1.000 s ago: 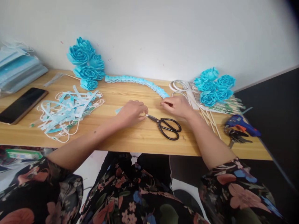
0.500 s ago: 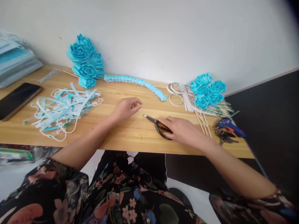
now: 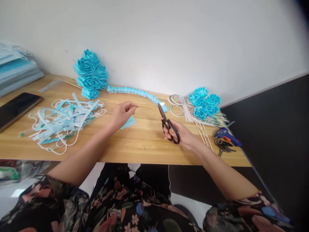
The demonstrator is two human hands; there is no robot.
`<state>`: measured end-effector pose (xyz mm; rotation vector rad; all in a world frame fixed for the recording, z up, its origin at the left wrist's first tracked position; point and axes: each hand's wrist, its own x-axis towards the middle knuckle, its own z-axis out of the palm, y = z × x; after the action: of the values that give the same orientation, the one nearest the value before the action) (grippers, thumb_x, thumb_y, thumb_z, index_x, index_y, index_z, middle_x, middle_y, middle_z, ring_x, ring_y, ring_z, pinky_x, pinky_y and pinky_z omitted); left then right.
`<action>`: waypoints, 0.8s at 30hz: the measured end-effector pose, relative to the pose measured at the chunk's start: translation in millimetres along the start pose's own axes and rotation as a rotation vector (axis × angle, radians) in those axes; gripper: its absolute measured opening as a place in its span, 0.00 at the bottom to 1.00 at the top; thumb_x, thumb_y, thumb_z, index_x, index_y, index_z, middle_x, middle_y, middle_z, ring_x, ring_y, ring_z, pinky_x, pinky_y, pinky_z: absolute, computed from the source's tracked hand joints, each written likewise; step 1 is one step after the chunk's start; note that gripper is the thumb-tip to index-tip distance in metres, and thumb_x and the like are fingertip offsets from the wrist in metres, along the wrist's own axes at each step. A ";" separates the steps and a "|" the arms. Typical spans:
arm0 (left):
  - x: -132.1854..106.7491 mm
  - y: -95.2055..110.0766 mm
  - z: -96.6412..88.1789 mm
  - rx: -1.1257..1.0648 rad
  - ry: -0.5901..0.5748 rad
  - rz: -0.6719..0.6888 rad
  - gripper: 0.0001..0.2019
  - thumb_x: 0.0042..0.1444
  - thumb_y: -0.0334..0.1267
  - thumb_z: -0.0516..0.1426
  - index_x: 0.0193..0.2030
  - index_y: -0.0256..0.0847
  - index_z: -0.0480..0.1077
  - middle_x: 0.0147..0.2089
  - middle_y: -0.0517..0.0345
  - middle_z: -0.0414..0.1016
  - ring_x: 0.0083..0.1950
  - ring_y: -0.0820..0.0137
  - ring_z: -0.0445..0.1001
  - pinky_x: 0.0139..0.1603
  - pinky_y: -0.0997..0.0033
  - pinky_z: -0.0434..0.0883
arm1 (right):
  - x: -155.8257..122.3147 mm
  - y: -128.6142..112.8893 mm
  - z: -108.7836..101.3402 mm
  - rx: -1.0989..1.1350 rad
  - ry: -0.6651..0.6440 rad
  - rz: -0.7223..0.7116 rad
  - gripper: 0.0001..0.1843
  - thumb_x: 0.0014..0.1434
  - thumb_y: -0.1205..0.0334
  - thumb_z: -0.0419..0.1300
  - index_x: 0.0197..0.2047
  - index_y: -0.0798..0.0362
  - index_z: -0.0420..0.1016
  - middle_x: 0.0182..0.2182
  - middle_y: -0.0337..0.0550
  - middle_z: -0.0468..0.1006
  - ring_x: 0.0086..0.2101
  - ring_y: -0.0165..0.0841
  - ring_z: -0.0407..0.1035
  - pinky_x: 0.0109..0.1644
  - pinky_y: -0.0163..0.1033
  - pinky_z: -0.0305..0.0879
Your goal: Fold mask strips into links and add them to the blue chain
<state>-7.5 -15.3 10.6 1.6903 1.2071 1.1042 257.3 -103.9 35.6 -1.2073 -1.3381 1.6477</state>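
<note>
My right hand (image 3: 177, 132) grips black-handled scissors (image 3: 171, 130), raised over the table with the blades pointing up and away. The blade tips overlap the near end of a long pleated light-blue strip (image 3: 135, 91) in my view. My left hand (image 3: 123, 112) is closed, thumb and fingertips together; what they hold, if anything, is hidden. Just under that hand a small light-blue piece (image 3: 129, 122) shows, partly covered by it; I cannot tell whether the hand touches it.
Blue fabric roses (image 3: 90, 74) stand at back left, more roses (image 3: 202, 103) at right beside tape rolls (image 3: 177, 104) and sticks (image 3: 204, 133). A scrap pile (image 3: 67, 122), phone (image 3: 18, 109) and stacked masks (image 3: 19, 72) lie left. A glue gun (image 3: 227, 135) and keys (image 3: 224, 146) lie right.
My right hand has lifted the scissors off the table and turned their blades upward. A light-blue piece now shows below my left hand. The view has shifted slightly.
</note>
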 end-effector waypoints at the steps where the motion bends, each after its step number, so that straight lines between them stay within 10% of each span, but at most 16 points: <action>1: -0.1 0.4 -0.1 0.002 -0.001 -0.001 0.10 0.53 0.40 0.55 0.36 0.38 0.73 0.26 0.61 0.70 0.25 0.75 0.63 0.26 0.76 0.59 | 1.8 1.0 2.7 -0.016 -0.015 -0.021 0.33 0.54 0.44 0.67 0.59 0.46 0.68 0.29 0.33 0.64 0.26 0.26 0.59 0.39 0.39 0.68; 5: -1.1 2.2 -0.1 0.000 -0.005 -0.007 0.11 0.53 0.40 0.55 0.38 0.38 0.74 0.25 0.62 0.68 0.25 0.76 0.62 0.26 0.76 0.60 | 10.7 -1.5 4.3 -0.199 -0.103 -0.135 0.37 0.58 0.34 0.59 0.62 0.50 0.66 0.31 0.36 0.65 0.31 0.29 0.61 0.50 0.45 0.68; 14: -4.6 13.1 -2.5 -0.010 0.005 0.006 0.12 0.55 0.42 0.56 0.40 0.38 0.75 0.25 0.63 0.68 0.25 0.76 0.62 0.27 0.75 0.61 | 28.5 -15.8 -16.1 -0.422 -0.162 0.012 0.28 0.61 0.45 0.59 0.58 0.52 0.74 0.29 0.40 0.72 0.22 0.26 0.57 0.26 0.34 0.59; 24: -10.5 18.2 1.8 0.036 -0.150 0.185 0.10 0.54 0.42 0.62 0.37 0.38 0.77 0.30 0.57 0.74 0.31 0.74 0.69 0.36 0.72 0.68 | 34.5 -20.8 -9.5 -0.691 -0.185 -0.002 0.28 0.57 0.47 0.64 0.60 0.41 0.75 0.48 0.41 0.81 0.45 0.42 0.75 0.48 0.45 0.71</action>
<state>-2.4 -30.2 24.5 1.9076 0.9977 1.0478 253.8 -64.4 47.3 -1.4428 -2.1298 1.3499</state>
